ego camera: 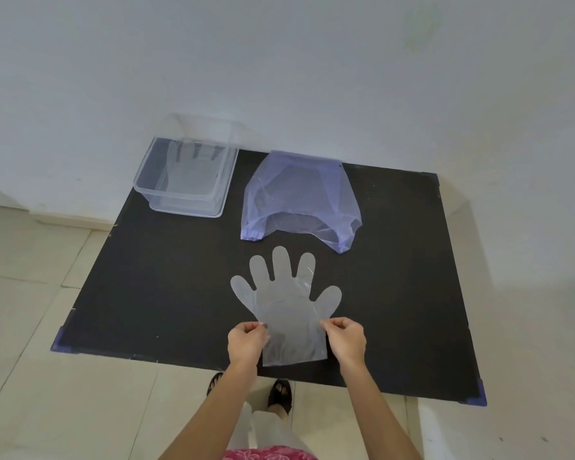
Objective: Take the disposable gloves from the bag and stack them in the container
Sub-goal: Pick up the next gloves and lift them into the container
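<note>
- Worktop (166, 293), dark and flat, carries everything we need; it is the largest thing in view and sits low in front of us.
- Our bag (299, 200), pale violet film, lies at the far middle with its mouth turned toward us; whether more gloves remain inside, we cannot tell.
- Our container (183, 207), clear plastic, stands at the far left, just beside the bag, with at least one glove already lying flat in it.
- Our glove (286, 303) lies spread on the near middle of the worktop. We judge it feather-light, limp, thin and a bit slippery, likely to cling, crease or catch air when lifted. Its long axis runs near to far: cuff toward us, five fingers fanned toward the bag.
- Best hold, we think, is at the two side edges near the cuff, so it hangs flat.
- Our left hand (246, 341) pinches the left edge there.
- Our right hand (346, 340) pinches the right edge, opposite.
</note>
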Demonstrator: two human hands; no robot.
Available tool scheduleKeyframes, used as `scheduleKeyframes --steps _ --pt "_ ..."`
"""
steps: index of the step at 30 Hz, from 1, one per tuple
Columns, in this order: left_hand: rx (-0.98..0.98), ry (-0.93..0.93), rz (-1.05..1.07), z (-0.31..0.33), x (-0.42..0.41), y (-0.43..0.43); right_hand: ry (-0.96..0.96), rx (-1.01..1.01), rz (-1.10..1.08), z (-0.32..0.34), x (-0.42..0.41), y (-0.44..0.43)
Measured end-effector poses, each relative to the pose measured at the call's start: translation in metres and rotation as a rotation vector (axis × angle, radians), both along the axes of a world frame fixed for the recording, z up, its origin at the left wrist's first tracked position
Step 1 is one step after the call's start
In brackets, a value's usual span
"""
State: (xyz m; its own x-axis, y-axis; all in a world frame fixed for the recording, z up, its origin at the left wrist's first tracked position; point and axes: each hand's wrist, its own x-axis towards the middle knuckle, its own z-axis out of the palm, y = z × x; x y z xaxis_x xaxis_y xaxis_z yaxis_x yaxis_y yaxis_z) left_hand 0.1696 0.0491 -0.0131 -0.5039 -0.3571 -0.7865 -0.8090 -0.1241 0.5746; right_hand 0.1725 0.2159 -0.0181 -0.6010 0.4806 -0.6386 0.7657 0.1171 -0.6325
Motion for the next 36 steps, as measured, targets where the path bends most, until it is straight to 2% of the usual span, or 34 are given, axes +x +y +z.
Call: scheduleKeyframes --steps 9,15,22,31,36 --pt "-0.062 0.068 0.031 0.003 -0.002 -0.002 0.094 -0.105 -0.022 0.009 -0.004 0.006" --pt "-0.128 0.158 -0.065 0.011 -0.006 0.0 0.145 -0.11 0.104 0.012 -0.008 0.007" --pt "-0.06 0.135 -0.185 0.023 -0.011 -0.005 0.114 -0.165 0.175 0.023 -0.019 0.007" --pt "0.079 0.181 -0.034 0.049 -0.025 -0.033 0.124 -0.258 0.177 0.059 -0.044 0.0" --pt "0.005 0.195 -0.076 0.071 -0.041 -0.051 0.182 -0.224 0.246 0.089 -0.065 -0.012"
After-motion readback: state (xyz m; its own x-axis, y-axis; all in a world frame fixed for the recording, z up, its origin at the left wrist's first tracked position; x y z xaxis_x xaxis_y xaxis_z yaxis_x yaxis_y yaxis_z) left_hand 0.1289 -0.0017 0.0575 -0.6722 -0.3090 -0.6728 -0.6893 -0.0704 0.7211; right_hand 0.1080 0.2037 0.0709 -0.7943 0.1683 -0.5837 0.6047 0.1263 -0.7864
